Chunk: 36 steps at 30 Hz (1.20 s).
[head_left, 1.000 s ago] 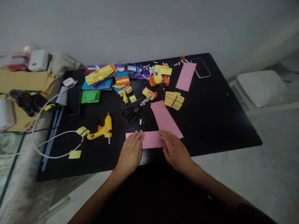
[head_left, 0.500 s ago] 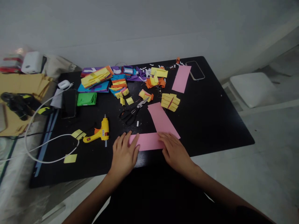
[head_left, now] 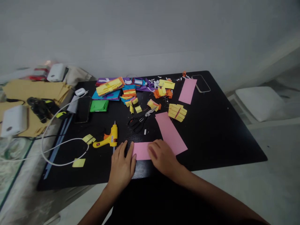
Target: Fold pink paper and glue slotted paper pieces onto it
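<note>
A pink paper strip lies flat near the front edge of the black table. My left hand rests flat with fingers spread at the strip's left end. My right hand lies palm down over the strip's right part, fingers stretched out. A larger pink sheet lies slantwise just behind my right hand, touching the strip.
A yellow glue gun with a white cord lies left of my left hand. Black scissors are behind the strip. Coloured paper pieces crowd the back. A third pink sheet and a phone lie at the back right.
My right hand has slid left along the pink strip and now covers more of it. My left hand stays flat at the left end. The camera view has shifted.
</note>
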Available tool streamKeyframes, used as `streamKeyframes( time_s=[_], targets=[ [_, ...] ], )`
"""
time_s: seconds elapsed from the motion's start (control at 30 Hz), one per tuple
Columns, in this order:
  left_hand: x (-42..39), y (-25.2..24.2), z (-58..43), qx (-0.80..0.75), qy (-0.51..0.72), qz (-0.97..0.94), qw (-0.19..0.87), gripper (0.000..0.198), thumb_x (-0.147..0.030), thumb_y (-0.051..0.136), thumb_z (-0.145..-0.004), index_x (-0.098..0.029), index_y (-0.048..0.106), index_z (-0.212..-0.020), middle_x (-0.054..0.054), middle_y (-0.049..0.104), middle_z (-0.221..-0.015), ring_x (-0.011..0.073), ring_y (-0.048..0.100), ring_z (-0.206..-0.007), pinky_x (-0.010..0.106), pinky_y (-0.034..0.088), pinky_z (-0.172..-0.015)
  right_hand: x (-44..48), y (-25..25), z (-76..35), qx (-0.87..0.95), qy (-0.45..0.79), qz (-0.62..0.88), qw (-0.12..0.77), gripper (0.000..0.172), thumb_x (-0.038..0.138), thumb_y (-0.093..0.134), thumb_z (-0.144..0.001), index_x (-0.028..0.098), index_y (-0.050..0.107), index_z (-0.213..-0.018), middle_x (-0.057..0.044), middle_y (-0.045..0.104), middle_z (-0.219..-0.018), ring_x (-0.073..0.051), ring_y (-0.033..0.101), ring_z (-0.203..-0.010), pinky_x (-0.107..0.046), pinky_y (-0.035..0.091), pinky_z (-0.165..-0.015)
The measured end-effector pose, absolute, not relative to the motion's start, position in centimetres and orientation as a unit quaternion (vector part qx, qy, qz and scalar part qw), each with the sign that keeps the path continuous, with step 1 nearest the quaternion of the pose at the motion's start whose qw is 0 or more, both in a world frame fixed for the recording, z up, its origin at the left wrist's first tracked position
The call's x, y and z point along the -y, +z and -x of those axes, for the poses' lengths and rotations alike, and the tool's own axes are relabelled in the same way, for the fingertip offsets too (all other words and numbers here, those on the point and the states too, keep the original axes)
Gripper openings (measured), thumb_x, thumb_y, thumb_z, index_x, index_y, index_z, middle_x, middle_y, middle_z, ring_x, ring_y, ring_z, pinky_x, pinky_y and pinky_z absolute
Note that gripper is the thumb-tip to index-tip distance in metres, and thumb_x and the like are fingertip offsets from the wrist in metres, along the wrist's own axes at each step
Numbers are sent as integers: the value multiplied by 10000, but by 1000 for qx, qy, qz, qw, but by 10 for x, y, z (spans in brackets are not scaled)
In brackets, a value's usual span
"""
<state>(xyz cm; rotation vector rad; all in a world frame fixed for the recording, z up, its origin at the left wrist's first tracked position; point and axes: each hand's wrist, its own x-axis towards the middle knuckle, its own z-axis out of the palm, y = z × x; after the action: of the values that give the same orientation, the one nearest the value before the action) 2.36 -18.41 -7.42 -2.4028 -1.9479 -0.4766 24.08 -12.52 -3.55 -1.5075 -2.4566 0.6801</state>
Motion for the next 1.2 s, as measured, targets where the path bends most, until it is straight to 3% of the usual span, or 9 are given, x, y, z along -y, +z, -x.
streamKeyframes(
  time_s=[0.07, 0.27, 0.77, 0.97, 1.2],
  targets=[
    [185, -76, -23, 623, -162, 766, 2, 468, -287, 520, -1084, -128, 639, -1507, 260, 583, -1545, 425, 590, -1400, 600, 503, -1144, 115, -32, -216, 833, 234, 498, 64, 224, 219, 540, -1101, 166, 750, -1042, -103, 794, -1008, -252, 750, -968, -375, 584, -900],
    [185, -77, -24, 624, -171, 763, 3, 466, -284, 523, -1081, -131, 633, -1508, 256, 582, -1542, 421, 580, -1408, 612, 506, -1145, 98, -30, -190, 815, 221, 535, 3, 369, 305, 455, -1145, 143, 777, -1066, -162, 825, -1009, -287, 799, -900, -348, 549, -735],
    [185, -75, -24, 627, -146, 765, 13, 469, -288, 494, -1093, -113, 620, -1510, 270, 577, -1544, 436, 574, -1413, 624, 509, -1129, 98, -17, -275, 724, 220, 650, -64, 357, 308, 500, -1119, 195, 808, -977, -100, 846, -1015, -265, 789, -944, -306, 426, -696],
    [184, -71, -25, 626, -140, 767, 10, 467, -292, 481, -1097, -103, 618, -1501, 272, 570, -1534, 433, 571, -1404, 623, 512, -1118, 101, -17, -312, 695, 222, 681, -66, 358, 318, 519, -1107, 214, 798, -907, -73, 836, -950, -237, 762, -843, -284, 310, -614],
    [170, -54, -21, 629, -150, 763, -20, 439, -356, 567, -1033, -127, 689, -1386, 233, 605, -1444, 422, 597, -1322, 610, 527, -1077, 100, -18, -325, 689, 216, 691, -33, 348, 266, 532, -1082, 190, 766, -836, -79, 812, -873, -227, 733, -767, -295, 291, -602]
  ],
)
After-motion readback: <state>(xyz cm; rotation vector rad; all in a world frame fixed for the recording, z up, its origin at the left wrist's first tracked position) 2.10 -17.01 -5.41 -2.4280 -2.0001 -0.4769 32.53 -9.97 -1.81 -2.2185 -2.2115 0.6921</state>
